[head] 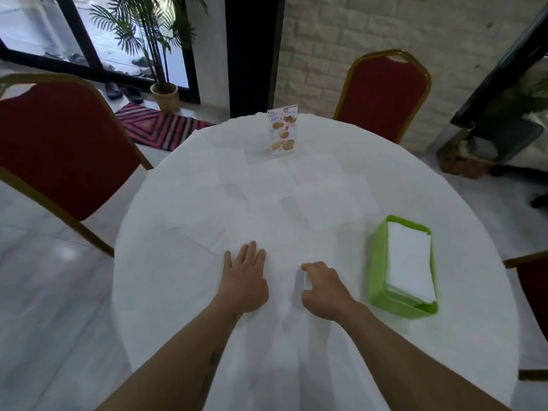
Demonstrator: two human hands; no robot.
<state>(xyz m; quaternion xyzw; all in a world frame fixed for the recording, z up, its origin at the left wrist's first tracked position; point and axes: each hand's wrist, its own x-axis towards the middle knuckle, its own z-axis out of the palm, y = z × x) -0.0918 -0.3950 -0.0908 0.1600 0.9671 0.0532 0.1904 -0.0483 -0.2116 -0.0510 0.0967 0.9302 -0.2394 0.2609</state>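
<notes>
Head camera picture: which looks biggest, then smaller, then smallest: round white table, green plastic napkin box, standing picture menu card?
1. Round white table
2. Green plastic napkin box
3. Standing picture menu card, though it stands farther away.

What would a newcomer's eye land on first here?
The bright green tray of white napkins, at the right side of the table, stands out most. Near the front edge, the left hand presses flat on a napkin while the right hand pinches its edge. A red chair stands at far left.
</notes>
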